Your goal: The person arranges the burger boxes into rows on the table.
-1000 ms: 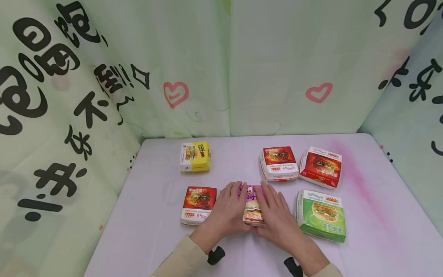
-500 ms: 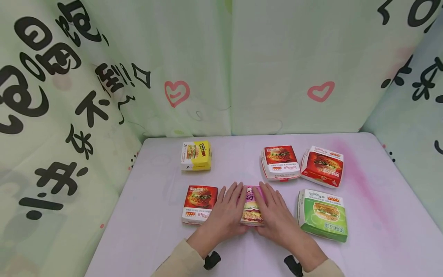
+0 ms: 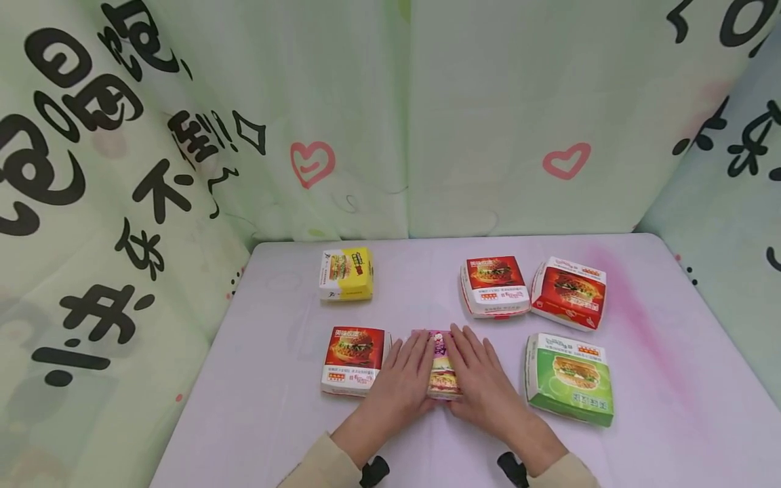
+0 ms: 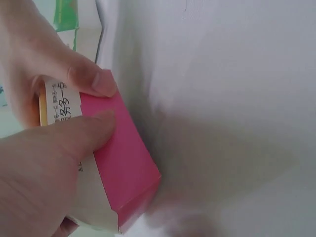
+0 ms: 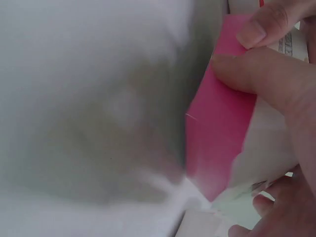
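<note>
"So, where's the pink box [image 3: 443, 373]?"

"Flat on the table [image 3: 268, 420], between the left hand [image 3: 396, 386] and the right hand [image 3: 486, 379]. A strip of its printed top shows between them."

"How are the fingers lying?"

"In the head view they stretch over the pink box from either side, fairly straight, spread only slightly. Both thumbs [image 4: 94, 129] press its pink near face, their tips close together. So each hand has hold of it, thumb in front and fingers across."

"Anything left of the pink box?"

"A red box [image 3: 354, 356], just beside, partly hidden by the left hand; I can't tell whether hand and red box touch. Beyond the pink box, farther left, sits a yellow box [image 3: 346, 274]."

"And to its right?"

"A green box [image 3: 570, 379], past the right hand and apart from it. Beyond the pink box to the right come a second red box [image 3: 494, 287] and, farther right, a third red box [image 3: 567, 294]. Those two sit so close that I can't tell whether they touch."

"What else?"

"Pale sleeves [image 3: 323, 464] reach in from the near side of the pink box. Well beyond it hangs a printed green curtain [image 3: 476, 95]."
</note>
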### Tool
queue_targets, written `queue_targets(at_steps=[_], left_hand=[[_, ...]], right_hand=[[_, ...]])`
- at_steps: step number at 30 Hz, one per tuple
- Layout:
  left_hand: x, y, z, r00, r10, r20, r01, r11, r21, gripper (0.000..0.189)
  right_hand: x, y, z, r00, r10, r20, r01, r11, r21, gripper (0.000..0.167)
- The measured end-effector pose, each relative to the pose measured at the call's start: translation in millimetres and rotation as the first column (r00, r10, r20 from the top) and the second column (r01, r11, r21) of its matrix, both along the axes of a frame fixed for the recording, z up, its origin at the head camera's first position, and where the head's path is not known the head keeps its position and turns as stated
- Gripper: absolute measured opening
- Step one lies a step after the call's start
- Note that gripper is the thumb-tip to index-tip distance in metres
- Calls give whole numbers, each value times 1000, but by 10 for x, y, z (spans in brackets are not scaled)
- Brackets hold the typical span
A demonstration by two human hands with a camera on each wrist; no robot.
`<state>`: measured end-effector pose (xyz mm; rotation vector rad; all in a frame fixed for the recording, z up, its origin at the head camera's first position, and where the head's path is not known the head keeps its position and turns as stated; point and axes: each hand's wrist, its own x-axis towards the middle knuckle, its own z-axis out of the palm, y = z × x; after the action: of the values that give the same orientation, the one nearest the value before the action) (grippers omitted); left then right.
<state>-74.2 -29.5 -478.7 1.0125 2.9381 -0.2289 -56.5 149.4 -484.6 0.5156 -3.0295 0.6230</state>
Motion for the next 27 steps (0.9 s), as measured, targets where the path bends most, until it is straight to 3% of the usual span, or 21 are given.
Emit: queue_targets(at_steps=[6, 17, 27], left_hand=[[52, 3, -20, 999, 27, -34, -29, 998, -49, 96], [101, 24, -86, 993, 71, -92, -78, 994, -71, 88], [136, 20, -155, 987, 105, -118, -117, 989, -94, 87]], right_hand=[[6, -84, -50, 1000, -14, 12, 13, 1000, 28, 105], [47, -149, -77, 993, -6, -116, 23, 989, 144, 99], [128, -154, -99, 996, -26, -89, 34, 995, 93, 95]])
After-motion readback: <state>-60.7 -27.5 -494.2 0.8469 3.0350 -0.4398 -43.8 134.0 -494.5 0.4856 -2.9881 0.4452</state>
